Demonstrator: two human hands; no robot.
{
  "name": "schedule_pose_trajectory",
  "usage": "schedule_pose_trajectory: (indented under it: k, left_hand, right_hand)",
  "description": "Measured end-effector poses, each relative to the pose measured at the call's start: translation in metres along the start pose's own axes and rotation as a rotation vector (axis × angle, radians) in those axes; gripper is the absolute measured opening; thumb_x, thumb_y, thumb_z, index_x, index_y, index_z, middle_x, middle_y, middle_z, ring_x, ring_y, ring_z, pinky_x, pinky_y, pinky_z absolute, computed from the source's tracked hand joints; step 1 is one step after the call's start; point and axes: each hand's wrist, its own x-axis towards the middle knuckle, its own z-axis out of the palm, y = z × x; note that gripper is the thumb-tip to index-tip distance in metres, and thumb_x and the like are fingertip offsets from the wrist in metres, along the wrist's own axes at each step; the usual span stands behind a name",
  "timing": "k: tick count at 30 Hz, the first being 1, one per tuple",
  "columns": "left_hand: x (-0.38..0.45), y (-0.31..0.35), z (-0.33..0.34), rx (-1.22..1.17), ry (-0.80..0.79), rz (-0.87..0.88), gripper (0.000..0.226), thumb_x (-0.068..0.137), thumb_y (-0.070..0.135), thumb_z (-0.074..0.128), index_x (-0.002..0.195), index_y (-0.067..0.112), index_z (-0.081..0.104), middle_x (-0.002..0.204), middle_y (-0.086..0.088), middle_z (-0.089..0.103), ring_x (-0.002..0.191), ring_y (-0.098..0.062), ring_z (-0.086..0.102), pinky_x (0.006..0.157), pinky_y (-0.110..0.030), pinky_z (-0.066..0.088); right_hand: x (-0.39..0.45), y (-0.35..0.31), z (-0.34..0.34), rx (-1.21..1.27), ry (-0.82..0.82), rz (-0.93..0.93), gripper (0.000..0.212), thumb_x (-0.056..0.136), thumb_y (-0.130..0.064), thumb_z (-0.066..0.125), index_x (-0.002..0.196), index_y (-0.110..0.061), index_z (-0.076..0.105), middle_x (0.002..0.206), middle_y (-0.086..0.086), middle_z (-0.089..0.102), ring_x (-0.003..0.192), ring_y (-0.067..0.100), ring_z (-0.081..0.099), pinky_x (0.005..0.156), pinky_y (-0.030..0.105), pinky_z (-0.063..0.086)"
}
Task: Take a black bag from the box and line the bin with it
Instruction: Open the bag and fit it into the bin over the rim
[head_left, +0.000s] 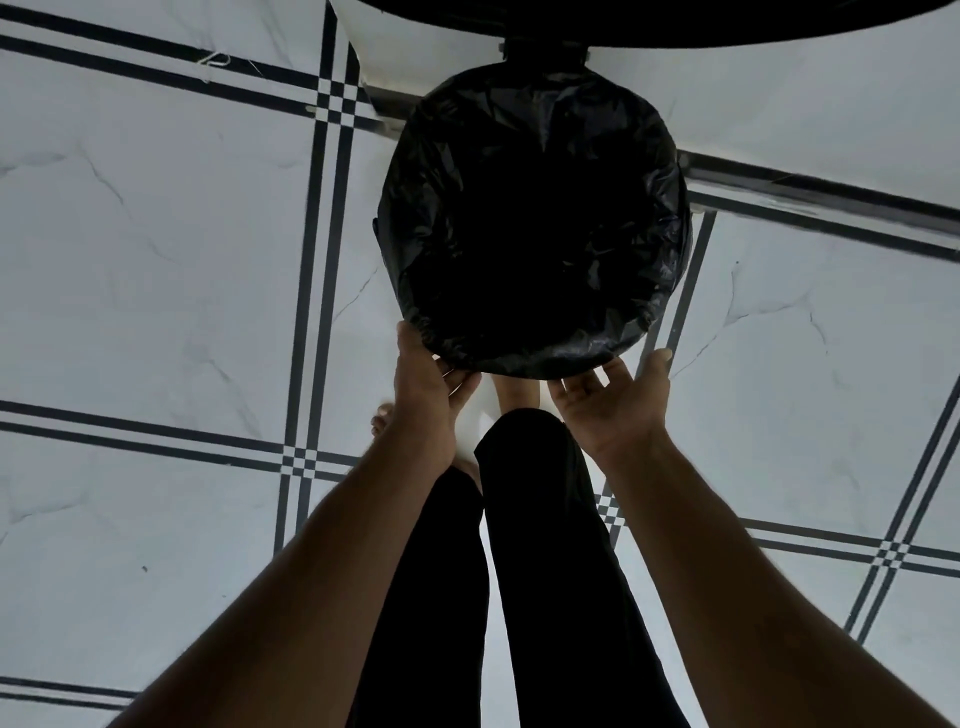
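Observation:
A round bin stands on the floor ahead of me, and a glossy black bag (535, 218) lines it, its edge folded down over the rim (524, 361) all the way round. My left hand (426, 395) rests at the near-left of the rim, fingers curled under the bag's edge and touching it. My right hand (615, 402) is at the near-right of the rim, palm up, fingers spread and just below the plastic. The bin's own walls are hidden by the bag. The box is not in view.
White marble-look floor tiles (156, 249) with black line borders surround the bin. My legs in black trousers (519, 519) and bare feet stand just behind the bin. A dark round edge (675, 26) overhangs at the top, with a white wall base below it.

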Motion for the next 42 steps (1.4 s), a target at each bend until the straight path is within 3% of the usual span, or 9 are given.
schedule_pose_trajectory:
  k: [7,12,18,22,26,31,34,38,42]
  left_hand:
    - [0.005,-0.003,-0.001,0.053,0.045,0.009,0.058,0.103,0.053,0.025,0.139,0.015,0.050,0.119,-0.008,0.065,0.107,-0.021,0.064,0.083,-0.030,0.052]
    - [0.017,0.007,0.002,0.079,0.131,0.072,0.056,0.104,0.049,0.021,0.139,0.016,0.050,0.125,-0.006,0.063,0.099,-0.015,0.065,0.073,-0.023,0.053]
    - [0.026,0.028,-0.001,0.067,0.216,0.135,0.053,0.102,0.049,0.028,0.143,0.018,0.042,0.129,-0.007,0.061,0.101,-0.017,0.065,0.075,-0.025,0.055]
    - [0.030,0.038,-0.007,0.184,0.235,0.326,0.011,0.094,0.030,0.043,0.084,0.026,0.048,0.102,-0.013,0.060,0.093,-0.027,0.061,0.095,-0.044,0.053]
    - [0.024,0.043,-0.008,0.303,0.217,0.427,0.020,0.079,0.015,0.045,0.062,0.024,0.043,0.072,-0.001,0.046,0.080,-0.022,0.046,0.078,-0.036,0.043]
    - [0.027,0.038,-0.016,0.339,0.184,0.488,0.022,0.092,0.014,0.049,0.100,0.015,0.070,0.095,-0.001,0.069,0.093,-0.021,0.069,0.088,-0.036,0.058]
    - [0.025,0.040,-0.017,0.378,0.162,0.537,0.019,0.085,0.023,0.053,0.090,0.023,0.071,0.101,-0.002,0.074,0.098,-0.022,0.070,0.092,-0.042,0.057]
    - [0.022,0.049,-0.010,0.385,0.096,0.537,0.012,0.080,0.025,0.049,0.076,0.020,0.059,0.087,-0.006,0.063,0.082,-0.023,0.059,0.083,-0.035,0.049]
    - [0.022,0.062,-0.005,0.363,0.037,0.412,0.014,0.078,0.033,0.054,0.087,0.022,0.054,0.089,-0.001,0.048,0.081,-0.019,0.045,0.076,-0.035,0.041]
  right_hand:
    - [0.007,-0.024,-0.003,-0.392,0.018,-0.093,0.035,0.095,-0.046,0.058,0.101,-0.013,0.068,0.091,0.004,0.073,0.091,0.019,0.069,0.087,0.034,0.056]
    - [0.012,-0.066,0.006,-0.282,-0.042,-0.164,0.024,0.100,-0.037,0.055,0.087,-0.018,0.063,0.062,-0.004,0.067,0.060,0.008,0.066,0.063,0.023,0.055]
    - [0.026,-0.093,0.024,-0.499,-0.105,-0.224,0.013,0.087,-0.014,0.072,0.098,-0.014,0.064,0.084,-0.001,0.069,0.075,0.011,0.066,0.065,0.022,0.056]
    - [0.037,-0.095,0.021,-0.602,-0.014,-0.337,0.017,0.092,-0.009,0.065,0.083,-0.022,0.056,0.081,-0.003,0.068,0.077,0.013,0.064,0.068,0.027,0.055]
    - [0.037,-0.090,0.022,-0.715,0.071,-0.457,0.022,0.091,-0.006,0.066,0.078,-0.021,0.056,0.074,-0.001,0.064,0.061,0.009,0.059,0.053,0.021,0.043]
    - [0.040,-0.090,0.024,-0.939,0.164,-0.653,0.017,0.083,-0.020,0.070,0.082,-0.017,0.054,0.072,0.002,0.060,0.054,0.013,0.052,0.046,0.022,0.037]
    - [0.041,-0.092,0.025,-1.042,0.245,-0.684,0.026,0.075,-0.036,0.072,0.079,-0.019,0.052,0.073,0.003,0.059,0.053,0.016,0.051,0.052,0.029,0.040]
    - [0.042,-0.088,0.030,-1.032,0.239,-0.668,0.008,0.090,-0.013,0.056,0.085,-0.012,0.050,0.068,0.003,0.055,0.050,0.014,0.050,0.046,0.027,0.042]
    - [0.043,-0.083,0.031,-0.834,0.193,-0.550,0.018,0.094,0.000,0.046,0.087,-0.012,0.057,0.074,0.002,0.057,0.062,0.013,0.051,0.045,0.017,0.046]
